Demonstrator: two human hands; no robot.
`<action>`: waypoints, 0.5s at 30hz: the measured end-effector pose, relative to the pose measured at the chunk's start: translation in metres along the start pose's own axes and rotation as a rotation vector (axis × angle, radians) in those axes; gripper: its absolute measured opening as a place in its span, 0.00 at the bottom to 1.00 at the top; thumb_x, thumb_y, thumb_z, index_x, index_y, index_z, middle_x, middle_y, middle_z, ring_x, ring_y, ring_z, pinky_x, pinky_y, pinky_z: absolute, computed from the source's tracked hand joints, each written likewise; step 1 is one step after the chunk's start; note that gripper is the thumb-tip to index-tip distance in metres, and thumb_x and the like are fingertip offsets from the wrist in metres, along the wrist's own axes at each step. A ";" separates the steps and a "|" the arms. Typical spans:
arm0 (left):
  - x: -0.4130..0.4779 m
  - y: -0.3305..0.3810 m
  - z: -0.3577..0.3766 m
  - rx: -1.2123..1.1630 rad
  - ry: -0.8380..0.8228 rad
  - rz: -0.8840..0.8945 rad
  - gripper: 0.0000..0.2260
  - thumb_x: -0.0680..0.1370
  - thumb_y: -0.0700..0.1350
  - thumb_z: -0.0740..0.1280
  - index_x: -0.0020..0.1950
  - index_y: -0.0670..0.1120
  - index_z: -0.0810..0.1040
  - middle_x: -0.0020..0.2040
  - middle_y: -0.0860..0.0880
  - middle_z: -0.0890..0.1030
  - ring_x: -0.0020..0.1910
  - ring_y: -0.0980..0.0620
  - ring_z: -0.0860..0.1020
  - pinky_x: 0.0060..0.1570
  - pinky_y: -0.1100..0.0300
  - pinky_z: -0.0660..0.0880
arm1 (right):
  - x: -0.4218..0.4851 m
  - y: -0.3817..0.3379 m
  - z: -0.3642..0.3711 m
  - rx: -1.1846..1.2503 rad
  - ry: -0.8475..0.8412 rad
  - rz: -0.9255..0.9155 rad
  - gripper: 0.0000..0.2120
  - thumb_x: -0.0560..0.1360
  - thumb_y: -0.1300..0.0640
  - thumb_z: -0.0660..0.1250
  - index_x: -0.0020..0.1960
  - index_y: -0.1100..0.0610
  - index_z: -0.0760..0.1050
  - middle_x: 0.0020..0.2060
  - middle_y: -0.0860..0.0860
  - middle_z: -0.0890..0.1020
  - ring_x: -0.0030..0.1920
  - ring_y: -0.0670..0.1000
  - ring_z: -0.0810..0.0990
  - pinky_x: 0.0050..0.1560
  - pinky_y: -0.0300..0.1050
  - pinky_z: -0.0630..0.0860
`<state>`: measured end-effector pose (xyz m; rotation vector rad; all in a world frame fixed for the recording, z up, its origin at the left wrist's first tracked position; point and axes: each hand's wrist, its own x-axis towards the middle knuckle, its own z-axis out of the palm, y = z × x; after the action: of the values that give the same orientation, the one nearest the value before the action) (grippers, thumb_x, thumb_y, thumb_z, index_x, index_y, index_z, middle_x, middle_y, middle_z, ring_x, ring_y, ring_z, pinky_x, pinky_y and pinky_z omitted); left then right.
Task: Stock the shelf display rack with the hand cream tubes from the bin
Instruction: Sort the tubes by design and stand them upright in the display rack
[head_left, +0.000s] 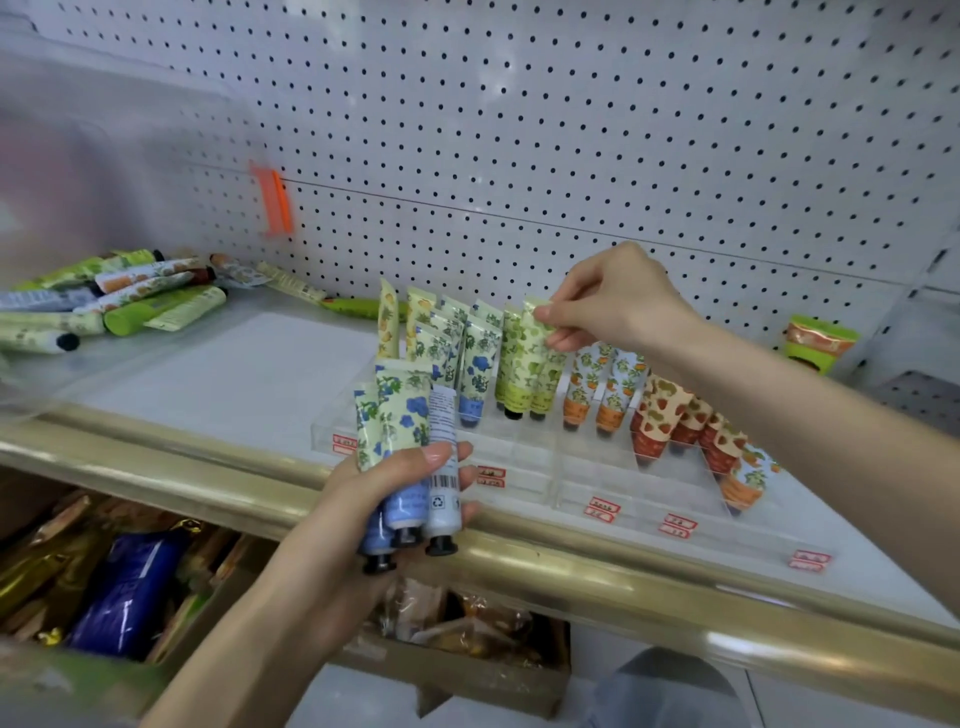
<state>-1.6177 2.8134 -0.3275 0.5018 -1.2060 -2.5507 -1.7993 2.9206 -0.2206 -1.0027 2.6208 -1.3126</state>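
On the far left sits the clear bin, with a pile of hand cream tubes lying flat in it. Next, near me, my left hand is wrapped tight around three blue flower tubes, and their black caps point down. Just behind them is the clear display rack on the shelf. Yellow, blue and green tubes stand in it in rows, caps down. My right hand reaches in from the right and pinches the top of a green tube that stands in the rack beside another green one. Right of that are orange tree tubes, then strawberry tubes that lean over. Far right, by the wall with holes, stands one more tube.
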 end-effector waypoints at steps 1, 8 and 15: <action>0.000 0.001 -0.001 -0.003 -0.001 -0.001 0.25 0.59 0.32 0.75 0.55 0.36 0.77 0.46 0.42 0.86 0.38 0.50 0.85 0.31 0.57 0.80 | 0.002 0.000 0.004 -0.007 0.008 -0.001 0.06 0.70 0.63 0.74 0.37 0.64 0.79 0.30 0.58 0.83 0.30 0.50 0.84 0.36 0.39 0.82; 0.001 0.005 -0.005 -0.030 0.000 0.021 0.26 0.57 0.36 0.75 0.55 0.35 0.77 0.46 0.42 0.86 0.38 0.50 0.85 0.30 0.58 0.80 | 0.009 0.005 0.017 -0.067 0.015 0.023 0.05 0.72 0.63 0.72 0.38 0.63 0.79 0.30 0.56 0.83 0.29 0.48 0.84 0.33 0.36 0.80; 0.001 0.007 -0.012 -0.043 -0.007 0.023 0.24 0.62 0.35 0.72 0.57 0.35 0.77 0.47 0.42 0.86 0.39 0.50 0.85 0.31 0.58 0.80 | 0.011 0.010 0.027 -0.098 -0.021 0.088 0.05 0.73 0.63 0.71 0.38 0.63 0.79 0.31 0.57 0.83 0.31 0.49 0.84 0.33 0.37 0.80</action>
<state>-1.6129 2.8002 -0.3291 0.4668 -1.1505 -2.5556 -1.8051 2.8997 -0.2418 -0.8960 2.7025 -1.1595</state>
